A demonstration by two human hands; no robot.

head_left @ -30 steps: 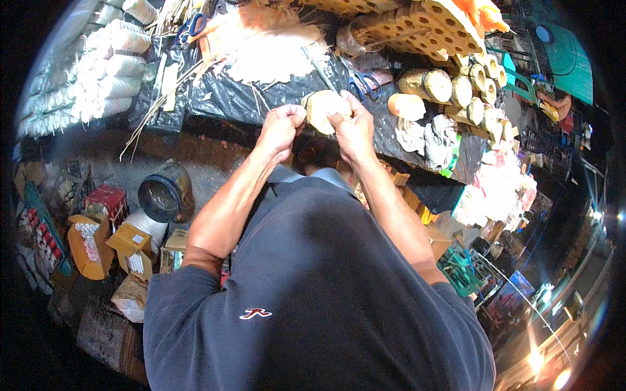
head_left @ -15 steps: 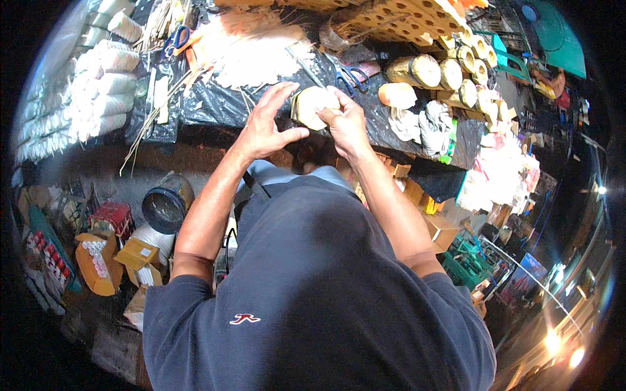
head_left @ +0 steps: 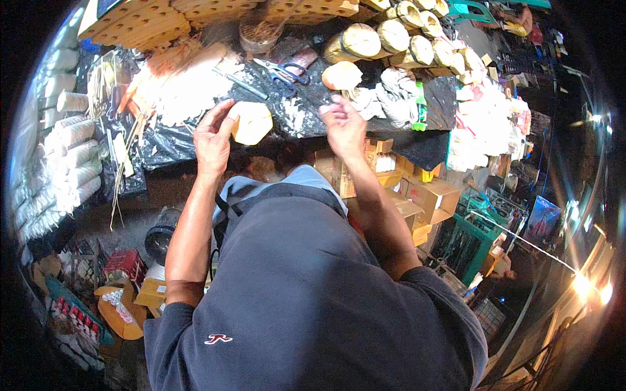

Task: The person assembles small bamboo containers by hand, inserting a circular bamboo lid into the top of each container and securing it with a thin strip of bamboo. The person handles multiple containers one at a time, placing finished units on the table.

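**Workbench, pale block in left hand**

Room and edges: the table [head_left: 163, 146] is covered in black plastic sheeting and crowded. White rolls [head_left: 72, 130] line its left side, wooden perforated boards [head_left: 150, 19] run along the far edge, and a row of tan cylindrical bundles [head_left: 391, 36] curves off to the far right. Blue-handled scissors [head_left: 287, 72] lie on the sheeting beyond the hands. The near table edge passes just in front of both wrists; a bare dark strip between the two hands is the only open patch. Below the edge, cardboard boxes [head_left: 417, 195] stack to the right, and a dark round fan [head_left: 160, 238] sits on the floor to the left.

Item: one pale yellow block [head_left: 253, 122], blunt-cornered, faceted, matte, held over the near part of the sheeting.

Left hand [head_left: 212, 133]: raised, fingers loosely curled, thumb and fingertips touching the block's left side and holding it.

Right hand [head_left: 344, 124]: well apart from the block, fingers bunched together at the tips; whether they pinch anything cannot be told.
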